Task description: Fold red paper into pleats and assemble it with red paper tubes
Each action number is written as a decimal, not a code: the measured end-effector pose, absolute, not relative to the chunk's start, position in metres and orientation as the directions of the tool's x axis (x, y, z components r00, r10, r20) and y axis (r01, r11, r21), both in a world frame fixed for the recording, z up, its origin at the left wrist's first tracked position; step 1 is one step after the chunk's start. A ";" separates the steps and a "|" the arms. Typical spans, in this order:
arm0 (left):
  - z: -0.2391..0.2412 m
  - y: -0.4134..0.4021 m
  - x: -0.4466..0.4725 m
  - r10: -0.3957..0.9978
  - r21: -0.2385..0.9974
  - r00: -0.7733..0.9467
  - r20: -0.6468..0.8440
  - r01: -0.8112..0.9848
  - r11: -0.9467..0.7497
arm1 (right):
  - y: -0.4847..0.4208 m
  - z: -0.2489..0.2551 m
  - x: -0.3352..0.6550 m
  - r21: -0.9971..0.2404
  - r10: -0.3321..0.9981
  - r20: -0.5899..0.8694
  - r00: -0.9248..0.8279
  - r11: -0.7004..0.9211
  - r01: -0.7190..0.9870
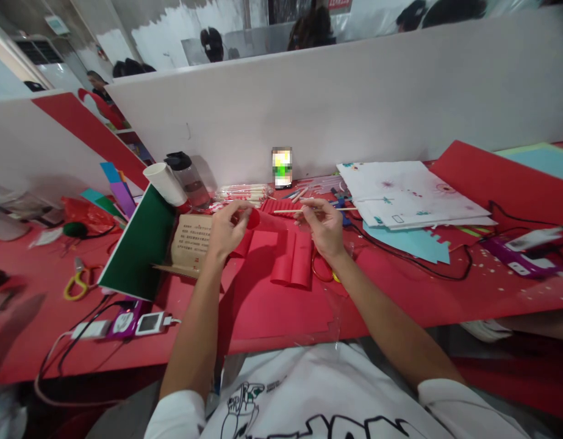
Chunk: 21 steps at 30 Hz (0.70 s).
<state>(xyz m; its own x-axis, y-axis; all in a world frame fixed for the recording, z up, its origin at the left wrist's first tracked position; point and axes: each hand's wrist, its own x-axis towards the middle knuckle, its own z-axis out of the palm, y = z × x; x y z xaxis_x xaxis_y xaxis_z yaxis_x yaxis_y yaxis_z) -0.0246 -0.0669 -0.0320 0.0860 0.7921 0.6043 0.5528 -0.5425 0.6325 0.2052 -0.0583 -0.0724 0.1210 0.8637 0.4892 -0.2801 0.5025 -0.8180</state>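
My left hand (pixel 229 228) is closed round a rolled tube of red paper (pixel 258 221), held just above the table. My right hand (pixel 324 225) pinches a thin wooden stick (pixel 290 211) that points left toward the open end of the roll. Under both hands lie two finished red paper rolls (pixel 294 259) on a sheet of red paper (pixel 272 305). Yellow-handled scissors (pixel 322 271) lie partly hidden under my right wrist.
A green board (pixel 137 247) leans at left beside a printed brown card (pixel 192 241), a white cup (pixel 166 183) and a dark bottle (pixel 190 177). A phone (pixel 282 167) stands against the white divider (pixel 354 103). White and blue sheets (pixel 409 195), cables and chargers (pixel 139 323) lie around.
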 end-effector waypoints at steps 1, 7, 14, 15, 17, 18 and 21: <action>-0.030 -0.066 -0.028 0.790 0.649 0.075 0.608 0.525 -0.550 | -0.057 -0.073 0.206 -0.813 0.866 0.485 0.120 0.497 -0.304; -0.023 -0.067 -0.033 0.830 0.759 0.102 0.549 0.355 -0.546 | -0.058 -0.078 0.202 -0.805 0.859 0.512 -0.018 0.472 -0.358; -0.023 -0.069 -0.021 0.877 0.839 0.077 0.475 0.262 -0.478 | -0.069 -0.076 0.195 -0.843 0.842 0.505 -0.190 0.433 -0.319; -0.024 -0.069 -0.019 0.877 0.840 0.076 0.475 0.258 -0.477 | -0.070 -0.076 0.194 -0.852 0.839 0.498 -0.220 0.425 -0.306; -0.026 -0.069 -0.017 0.880 0.848 0.079 0.468 0.242 -0.472 | -0.072 -0.076 0.193 -0.868 0.829 0.485 -0.279 0.417 -0.271; -0.027 -0.069 -0.015 0.884 0.857 0.082 0.461 0.218 -0.467 | -0.072 -0.076 0.193 -0.873 0.827 0.479 -0.295 0.416 -0.253; -0.031 -0.068 -0.012 0.881 0.879 0.123 0.457 0.085 -0.468 | -0.073 -0.079 0.189 -0.882 0.844 0.466 -0.265 0.419 -0.215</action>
<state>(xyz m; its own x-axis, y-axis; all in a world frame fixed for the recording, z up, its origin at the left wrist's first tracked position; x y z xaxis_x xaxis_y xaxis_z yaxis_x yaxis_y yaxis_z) -0.0117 -0.0682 -0.0306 0.1225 0.8808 0.4574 0.0846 -0.4685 0.8794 0.1893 -0.0725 -0.0786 -0.2653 0.8439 0.4662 -0.2154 0.4194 -0.8819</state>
